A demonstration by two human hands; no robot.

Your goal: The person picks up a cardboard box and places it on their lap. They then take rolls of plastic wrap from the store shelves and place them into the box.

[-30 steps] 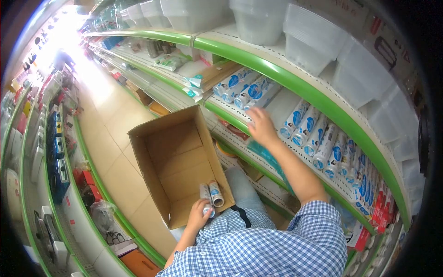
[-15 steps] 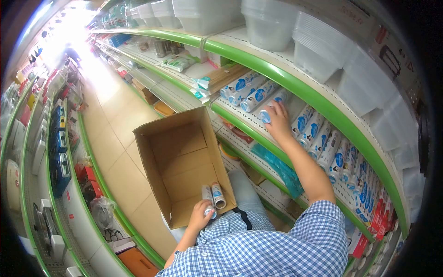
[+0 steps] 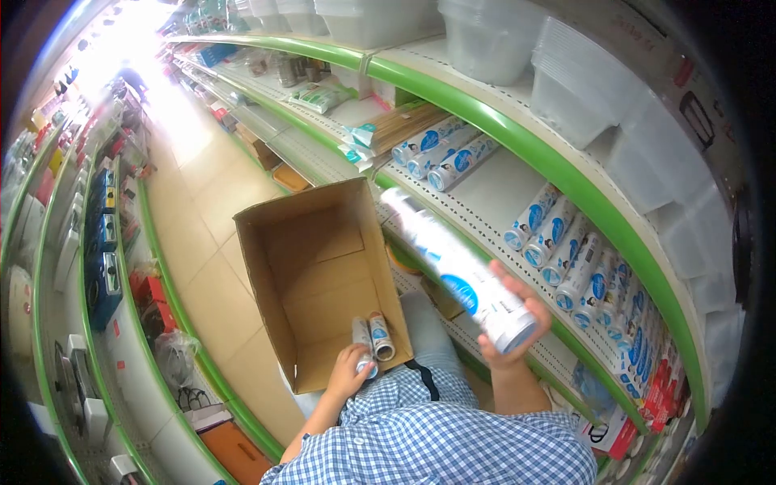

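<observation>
My right hand is wrapped round the lower end of a white and blue tube, held up at a slant right of the open cardboard box. My left hand is closed on a smaller-looking tube at the near end of the box. Another tube stands beside that one, inside the box. Three similar tubes lie on the shelf, with a bare stretch between them and a longer row of tubes.
Clear plastic tubs fill the upper shelf on the right. An aisle floor runs along the left, beside another shelf with blue boxes and an orange item.
My right hand has lifted a tube off the shelf and brought it down towards me, near the box. My left hand stays at the tube in the box.
</observation>
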